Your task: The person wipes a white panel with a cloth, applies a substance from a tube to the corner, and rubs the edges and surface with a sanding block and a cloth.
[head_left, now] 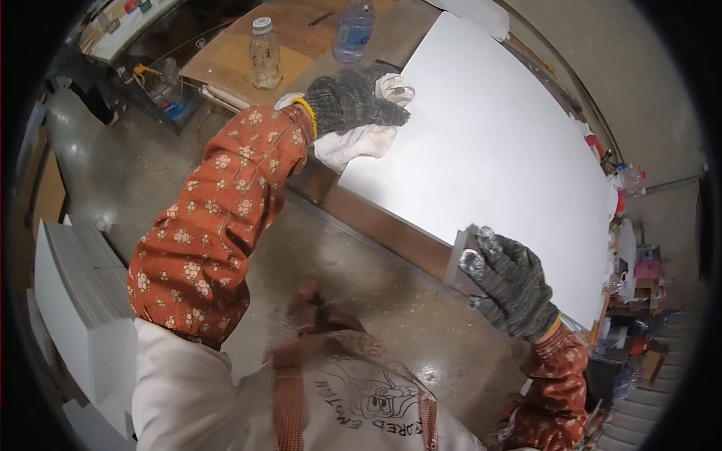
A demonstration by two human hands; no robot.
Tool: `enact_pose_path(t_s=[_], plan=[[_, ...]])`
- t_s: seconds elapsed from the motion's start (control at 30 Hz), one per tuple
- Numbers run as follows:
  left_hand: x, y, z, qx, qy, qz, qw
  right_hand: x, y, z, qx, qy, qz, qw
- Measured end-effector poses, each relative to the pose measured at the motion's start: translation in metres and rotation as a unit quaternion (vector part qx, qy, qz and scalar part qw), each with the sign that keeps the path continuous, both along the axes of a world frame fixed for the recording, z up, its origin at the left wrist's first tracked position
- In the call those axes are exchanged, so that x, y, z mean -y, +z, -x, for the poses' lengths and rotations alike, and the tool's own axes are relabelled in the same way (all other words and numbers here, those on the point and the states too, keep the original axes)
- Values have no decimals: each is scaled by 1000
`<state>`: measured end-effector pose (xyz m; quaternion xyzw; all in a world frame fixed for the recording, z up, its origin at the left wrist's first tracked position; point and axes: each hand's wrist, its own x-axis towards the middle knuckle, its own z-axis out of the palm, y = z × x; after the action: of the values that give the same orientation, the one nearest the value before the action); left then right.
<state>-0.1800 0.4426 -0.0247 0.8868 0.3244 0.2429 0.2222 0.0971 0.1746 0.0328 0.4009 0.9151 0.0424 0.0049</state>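
A large white sheet or panel (481,143) lies on the table, its near left corner by my left hand. My left hand (350,101), in a dark grey knitted glove with a yellow cuff, is closed on a crumpled white cloth (357,144) at the panel's left edge. The cloth bulges out on both sides of the fingers. At the panel's near edge, my right hand (515,282), in a matching glove with white smears on the fingers, grips a flat grey block (460,259). The block stands tilted against that edge; its far side is hidden by the fingers.
A glass jar with a white lid (265,56) and a clear plastic bottle (353,31) stand on the brown tabletop (226,56) at the far left. Stacked pale sheets (83,293) rise at the left. Mixed items and boxes (643,278) crowd the right side.
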Motion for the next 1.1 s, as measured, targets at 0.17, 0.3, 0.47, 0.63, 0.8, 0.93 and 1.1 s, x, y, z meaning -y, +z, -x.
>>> enact_pose_path(t_s=[0.17, 0.3, 0.47, 0.63, 0.8, 0.93, 1.1], plan=[[-49, -70, -25, 98, 27, 140, 985, -78, -13, 88, 26, 12, 65, 997], [-3, -20, -9, -59, 10, -41, 997, -62, -11, 63, 31, 48, 14, 998], [13, -5, -18, 34, -41, 95, 994, -31, -20, 60, 67, 9, -60, 996], [-14, -25, -26, -103, -76, -60, 990, -74, -39, 153, 68, -95, 60, 991], [-25, -70, 1, -15, -24, -125, 992, -35, -21, 120, 66, 13, -33, 997], [4, -50, -21, 84, -74, -91, 990, -8, -46, 110, 153, -23, -211, 965], [-34, -83, -64, 202, -32, -219, 954, -65, -106, 172, -27, -121, -158, 980]])
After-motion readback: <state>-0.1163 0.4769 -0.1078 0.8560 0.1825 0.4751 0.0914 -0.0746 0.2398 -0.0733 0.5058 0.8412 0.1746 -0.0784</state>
